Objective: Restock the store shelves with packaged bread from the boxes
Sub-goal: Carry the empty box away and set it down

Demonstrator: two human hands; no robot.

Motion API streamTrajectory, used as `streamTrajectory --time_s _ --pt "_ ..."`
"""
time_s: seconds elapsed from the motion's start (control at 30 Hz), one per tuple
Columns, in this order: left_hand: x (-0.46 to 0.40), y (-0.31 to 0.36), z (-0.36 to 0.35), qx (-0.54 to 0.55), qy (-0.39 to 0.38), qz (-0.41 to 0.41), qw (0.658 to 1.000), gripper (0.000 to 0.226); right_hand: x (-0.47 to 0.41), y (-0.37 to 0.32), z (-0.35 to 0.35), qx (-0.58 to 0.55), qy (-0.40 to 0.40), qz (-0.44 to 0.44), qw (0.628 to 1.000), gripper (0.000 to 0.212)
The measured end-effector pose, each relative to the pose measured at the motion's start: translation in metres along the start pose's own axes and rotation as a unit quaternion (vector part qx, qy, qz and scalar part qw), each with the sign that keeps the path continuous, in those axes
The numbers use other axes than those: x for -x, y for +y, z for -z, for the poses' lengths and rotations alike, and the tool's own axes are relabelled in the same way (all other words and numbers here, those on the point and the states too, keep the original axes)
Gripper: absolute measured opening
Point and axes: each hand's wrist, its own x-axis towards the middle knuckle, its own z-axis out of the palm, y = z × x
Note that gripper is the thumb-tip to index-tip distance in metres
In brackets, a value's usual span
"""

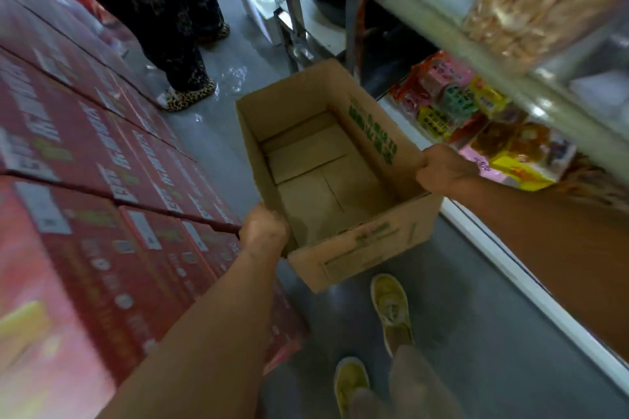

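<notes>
— Step in hand?

— Clearing away, most likely. An emptied cardboard box (326, 177) held up over the aisle floor (476, 333), nothing inside but the folded bottom flaps. No bread left in it.

— Hands?

— Left hand (263, 230) clenched over the near left corner of the rim, fingers curled into the inside. Right hand (439, 168) grasping the right wall near its near end, fingers hooked over the edge. Both arms stretched forward.

— Position of the box?

— Between the stacked red cartons (102, 180) on the left and the store shelf (510, 265) on the right, above the yellow shoes (391, 309). Not touching either side, as far as visible.

— Direction, long axis?

— Opening upward, tilted a little toward the camera. Long axis running away from the body, along the aisle, slightly turned to the left. Green print on the right inner wall and on the near outer face.

— Bread on the shelf?

— Colourful packets (452, 102) lying on the lower level to the right; whether bread, hard to tell, rather blurred.

— Next move?

— Probably putting the empty box aside and fetching a full one. Care needed: narrow passage, and another person's legs (177, 27) standing just ahead.
</notes>
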Motion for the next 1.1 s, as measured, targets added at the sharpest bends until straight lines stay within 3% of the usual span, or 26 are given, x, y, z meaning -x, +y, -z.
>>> streamTrajectory --time_s 0.07,0.33,0.43,0.57,0.7,1.1 --pt "0.034 -0.002 0.020 -0.031 -0.001 -0.013 0.999 0.031 0.041 0.010 0.017 -0.003 0.014 -0.011 1.000 0.020" --pt "0.147 -0.018 0.060 -0.055 -0.022 -0.116 0.991 0.029 0.196 0.053 0.065 -0.049 0.054 -0.060 0.996 0.043" --pt "0.189 -0.021 0.070 -0.072 -0.033 -0.150 0.985 0.025 0.252 0.074 0.074 -0.082 0.066 -0.079 0.991 0.028" --pt "0.247 -0.026 0.081 -0.109 -0.035 -0.211 0.971 0.013 0.327 0.105 0.076 -0.109 0.083 -0.108 0.985 0.032" --pt "0.304 -0.036 0.087 -0.121 -0.039 -0.269 0.955 0.016 0.402 0.132 0.076 -0.132 0.100 -0.124 0.978 0.008" --pt "0.498 -0.113 0.060 -0.130 -0.088 -0.409 0.899 0.014 0.664 0.239 0.034 -0.210 0.219 -0.232 0.924 0.019"
